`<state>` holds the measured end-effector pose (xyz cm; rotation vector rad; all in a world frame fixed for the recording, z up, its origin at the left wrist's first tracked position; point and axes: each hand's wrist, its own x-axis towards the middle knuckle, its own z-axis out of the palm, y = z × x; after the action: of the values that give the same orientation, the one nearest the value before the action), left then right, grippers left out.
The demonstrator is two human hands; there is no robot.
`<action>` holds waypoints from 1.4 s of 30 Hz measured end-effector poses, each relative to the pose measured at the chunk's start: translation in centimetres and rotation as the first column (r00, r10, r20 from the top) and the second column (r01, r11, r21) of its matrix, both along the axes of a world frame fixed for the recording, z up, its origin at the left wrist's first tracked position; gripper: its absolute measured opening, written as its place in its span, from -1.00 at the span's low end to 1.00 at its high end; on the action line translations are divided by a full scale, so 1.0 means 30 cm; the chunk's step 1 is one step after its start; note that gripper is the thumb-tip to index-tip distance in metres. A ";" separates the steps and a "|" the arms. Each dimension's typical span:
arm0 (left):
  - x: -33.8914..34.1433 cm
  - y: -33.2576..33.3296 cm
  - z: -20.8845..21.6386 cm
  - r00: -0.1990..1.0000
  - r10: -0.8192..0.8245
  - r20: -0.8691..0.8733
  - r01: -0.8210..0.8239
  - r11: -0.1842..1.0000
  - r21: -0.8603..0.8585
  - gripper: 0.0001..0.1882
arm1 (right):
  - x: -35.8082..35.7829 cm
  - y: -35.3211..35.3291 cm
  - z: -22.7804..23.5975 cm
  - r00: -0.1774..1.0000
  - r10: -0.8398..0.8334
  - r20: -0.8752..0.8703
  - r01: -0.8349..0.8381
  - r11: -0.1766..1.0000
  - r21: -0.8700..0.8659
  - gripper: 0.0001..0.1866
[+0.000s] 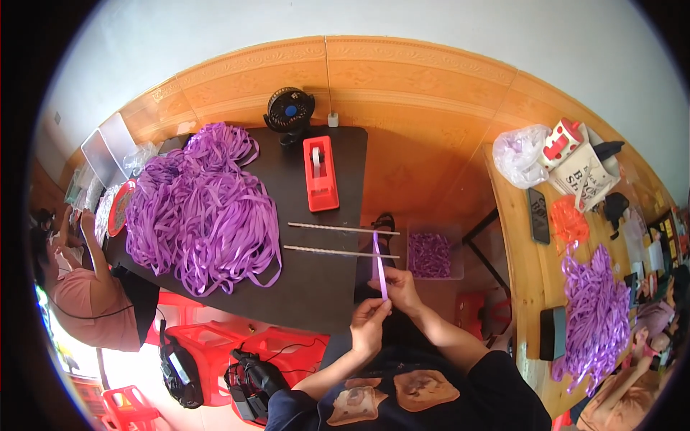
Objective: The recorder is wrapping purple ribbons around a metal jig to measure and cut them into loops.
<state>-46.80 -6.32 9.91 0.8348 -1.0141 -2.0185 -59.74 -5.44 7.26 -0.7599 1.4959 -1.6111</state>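
Observation:
A narrow purple ribbon [380, 264] runs toward me from two thin twisted rods, the far rod [330, 227] and the near rod [327, 251], which jut out past the right edge of the dark table. The ribbon crosses both rods close to their right ends. My left hand [368, 329] pinches the ribbon's near end between thumb and fingers. Just right of it and a little farther off, my right hand [402, 289] is closed at the ribbon, its fingertips partly hidden. Left of the rods lies a large heap of purple ribbon [201, 208].
On the dark table [302, 294] stand a red tape dispenser [320, 174] and a black fan [290, 111]. A clear bin [431, 255] of purple pieces sits below, to the right. The wooden table [507, 208] holds bags, a phone and more ribbon. Other people sit at both sides.

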 end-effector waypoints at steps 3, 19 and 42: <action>0.086 0.006 0.022 0.998 -0.059 0.005 0.058 0.998 0.014 -0.93 | 0.055 0.076 -0.001 0.996 0.079 0.050 -0.076 0.995 -0.069 -0.98; 0.218 0.012 0.015 0.963 -0.208 0.172 0.201 0.978 0.057 -0.93 | 0.283 0.298 -0.024 0.919 0.226 0.321 -0.258 0.965 0.057 -0.88; 0.218 -0.044 -0.021 0.958 -0.274 0.082 0.265 0.958 0.105 -0.96 | 0.264 0.331 0.015 0.780 0.545 0.308 -0.609 0.774 0.173 -0.91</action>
<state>-40.25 -7.62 9.28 0.8890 -1.1468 -2.2899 -51.81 4.50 7.70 -0.7481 1.1117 -0.9646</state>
